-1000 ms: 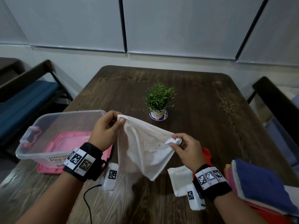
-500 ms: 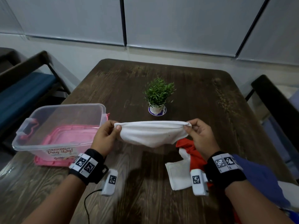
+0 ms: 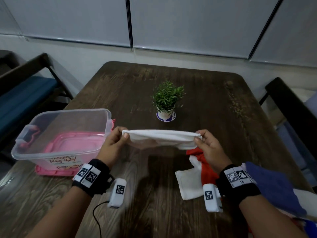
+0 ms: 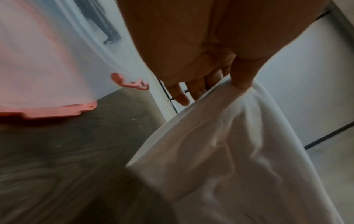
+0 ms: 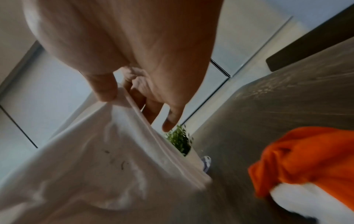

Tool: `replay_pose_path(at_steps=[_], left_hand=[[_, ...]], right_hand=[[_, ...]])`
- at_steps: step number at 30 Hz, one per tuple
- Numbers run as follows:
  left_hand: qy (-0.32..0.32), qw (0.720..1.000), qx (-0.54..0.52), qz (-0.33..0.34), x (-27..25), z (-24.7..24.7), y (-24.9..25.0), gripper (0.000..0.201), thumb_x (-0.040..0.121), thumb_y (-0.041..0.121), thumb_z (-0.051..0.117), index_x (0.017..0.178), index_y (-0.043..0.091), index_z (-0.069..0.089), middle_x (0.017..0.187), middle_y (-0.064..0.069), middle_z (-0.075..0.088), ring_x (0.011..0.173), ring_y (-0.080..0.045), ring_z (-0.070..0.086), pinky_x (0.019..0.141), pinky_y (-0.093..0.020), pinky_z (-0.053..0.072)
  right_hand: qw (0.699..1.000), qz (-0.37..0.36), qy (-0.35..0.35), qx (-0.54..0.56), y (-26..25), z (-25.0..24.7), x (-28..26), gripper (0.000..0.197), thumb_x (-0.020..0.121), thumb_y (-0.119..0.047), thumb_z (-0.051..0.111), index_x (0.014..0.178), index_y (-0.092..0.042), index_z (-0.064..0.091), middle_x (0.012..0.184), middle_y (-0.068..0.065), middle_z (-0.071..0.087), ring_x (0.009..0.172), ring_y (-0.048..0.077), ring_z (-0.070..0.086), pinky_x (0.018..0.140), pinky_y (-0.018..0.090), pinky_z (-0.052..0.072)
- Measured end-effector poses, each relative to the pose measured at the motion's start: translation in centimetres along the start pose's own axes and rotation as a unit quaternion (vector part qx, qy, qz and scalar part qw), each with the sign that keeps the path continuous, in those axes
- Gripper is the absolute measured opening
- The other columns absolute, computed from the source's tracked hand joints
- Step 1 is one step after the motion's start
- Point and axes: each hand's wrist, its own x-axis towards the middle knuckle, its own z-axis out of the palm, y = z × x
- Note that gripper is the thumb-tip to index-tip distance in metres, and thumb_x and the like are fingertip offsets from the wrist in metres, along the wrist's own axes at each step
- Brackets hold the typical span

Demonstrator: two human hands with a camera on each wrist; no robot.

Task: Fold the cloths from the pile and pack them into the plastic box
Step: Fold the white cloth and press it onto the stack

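Pinching opposite corners as before, left hand (image 3: 112, 145) and right hand (image 3: 210, 148) stretch white cloth (image 3: 161, 139) wider.

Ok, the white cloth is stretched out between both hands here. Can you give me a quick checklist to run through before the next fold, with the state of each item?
1. Left hand grip on one end of the white cloth: ok, thumb and fingers pinch it.
2. Right hand grip on the other end: ok, pinched as well.
3. Cloth held clear of the table: ok, it hangs between the hands.
4. Edges lined up for the fold: cannot tell, the layers are bunched and blurred.
5. Plastic box open and ready: ok, no lid on top; it stands on its pink lid.
6. Room beneath to lay the cloth down: not ok on the right, the red cloth lies there.
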Motion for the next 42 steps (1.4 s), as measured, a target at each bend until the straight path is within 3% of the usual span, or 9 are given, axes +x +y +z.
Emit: replay_pose_path(at_steps=[5,8,11,22,28,31,34,38,42], left_hand=[[-0.067,0.975,0.162,-0.136,-5.2,-3.2,-8.0,0.023,0.089,0.026,0.067,0.086,0.006,0.057,0.073,0.005,0.058,0.072,-0.007,0.051,0.071,-0.028,0.04],[-0.156,0.911,0.309,-0.224,-9.1,-5.7,-13.0,0.03,0.073,0.059,0.062,0.084,0.031,0.064,0.074,0.012,0.065,0.072,-0.008,0.058,0.075,-0.033,0.046],[-0.205,0.876,0.35,-0.263,-11.8,-6.1,-13.9,0.012,0.084,0.048,0.06,0.082,0.036,0.06,0.078,0.02,0.066,0.073,0.002,0.058,0.074,-0.027,0.046],[-0.027,0.911,0.305,-0.276,-8.3,-3.3,-14.1,0.011,0.093,0.026,0.062,0.085,0.019,0.062,0.068,0.005,0.067,0.06,-0.01,0.055,0.063,-0.027,0.046],[-0.134,0.858,0.351,-0.351,-7.0,-1.8,-13.7,0.012,0.085,0.033,0.071,0.095,0.026,0.07,0.09,0.004,0.074,0.074,-0.003,0.066,0.063,-0.014,0.05],[-0.143,0.878,0.284,-0.359,-6.8,-1.2,-13.5,0.031,0.072,0.031,0.069,0.102,0.023,0.071,0.11,0.0,0.071,0.09,-0.009,0.065,0.077,-0.019,0.051],[-0.097,0.879,0.168,-0.435,-6.7,-0.1,-13.3,0.048,0.062,0.025,0.062,0.11,0.023,0.068,0.103,-0.004,0.072,0.081,-0.011,0.066,0.062,-0.018,0.048],[-0.143,0.861,0.288,-0.395,-6.4,-0.9,-14.9,0.03,0.083,0.028,0.051,0.101,0.023,0.074,0.091,0.0,0.074,0.082,-0.019,0.067,0.067,-0.028,0.052],[-0.166,0.858,0.353,-0.333,-6.6,-1.3,-15.5,0.016,0.083,0.019,0.063,0.082,0.025,0.078,0.071,0.015,0.07,0.062,-0.003,0.059,0.063,-0.025,0.049]], right_hand=[[0.979,0.109,-0.094,-0.144,8.9,-0.3,-3.8,0.006,0.098,-0.021,0.059,0.096,-0.015,0.059,0.078,-0.004,0.063,0.074,0.004,0.057,0.074,0.024,0.044],[0.944,0.181,-0.178,-0.209,14.1,-0.4,-7.1,0.008,0.098,-0.021,0.06,0.092,-0.019,0.055,0.076,-0.009,0.06,0.07,-0.002,0.053,0.075,0.025,0.041],[0.918,0.209,-0.214,-0.262,15.5,-0.3,-9.9,0.011,0.098,-0.029,0.06,0.09,-0.025,0.054,0.067,-0.012,0.054,0.065,0.0,0.048,0.07,0.026,0.039],[0.926,0.24,-0.12,-0.268,15.0,0.4,-6.4,0.004,0.1,-0.029,0.054,0.1,-0.027,0.051,0.079,-0.004,0.064,0.065,0.007,0.057,0.066,0.027,0.046],[0.86,0.304,-0.151,-0.381,16.0,0.8,-5.7,0.018,0.093,-0.028,0.057,0.076,-0.022,0.053,0.081,-0.002,0.06,0.084,0.022,0.063,0.075,0.032,0.047],[0.882,0.318,-0.168,-0.303,16.1,0.8,-6.6,0.02,0.078,-0.034,0.066,0.071,-0.017,0.062,0.078,-0.003,0.065,0.078,0.015,0.06,0.076,0.037,0.048],[0.904,0.359,-0.136,-0.188,16.8,1.0,-7.1,0.03,0.068,-0.031,0.062,0.086,-0.011,0.073,0.092,0.003,0.074,0.092,0.027,0.069,0.087,0.051,0.054],[0.925,0.303,-0.131,-0.191,16.9,1.6,-7.0,0.022,0.092,-0.015,0.058,0.098,-0.026,0.076,0.108,-0.005,0.07,0.097,0.019,0.069,0.073,0.034,0.057],[0.934,0.244,-0.106,-0.239,17.6,2.4,-6.4,0.031,0.086,-0.007,0.068,0.106,-0.031,0.064,0.107,-0.008,0.067,0.103,0.008,0.065,0.092,0.015,0.048]])
